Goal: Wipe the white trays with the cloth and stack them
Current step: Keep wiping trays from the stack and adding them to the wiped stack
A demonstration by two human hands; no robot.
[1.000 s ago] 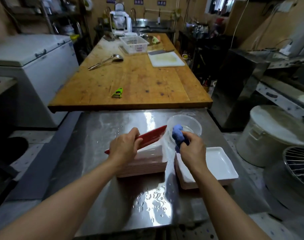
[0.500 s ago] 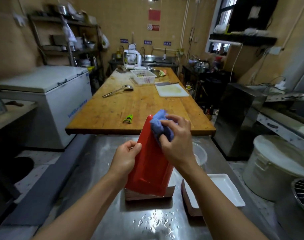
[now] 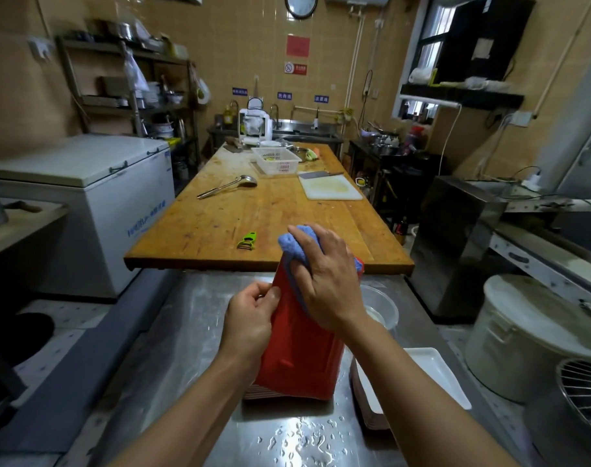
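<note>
Held upright over the steel worktop (image 3: 193, 335): a tray (image 3: 300, 358), glossy red underside facing, left hand (image 3: 250, 318) pinching its left edge. Pressed against its top under the flattened right hand (image 3: 327, 281): a crumpled blue cloth (image 3: 295, 247). Right of that forearm, a white tray (image 3: 432, 372) on a stack.

Single head-worn view, close above steel worktop (image 3: 193, 335), facing forward and slightly down; wooden worktop (image 3: 270, 214) beyond, far wall visible.
</note>
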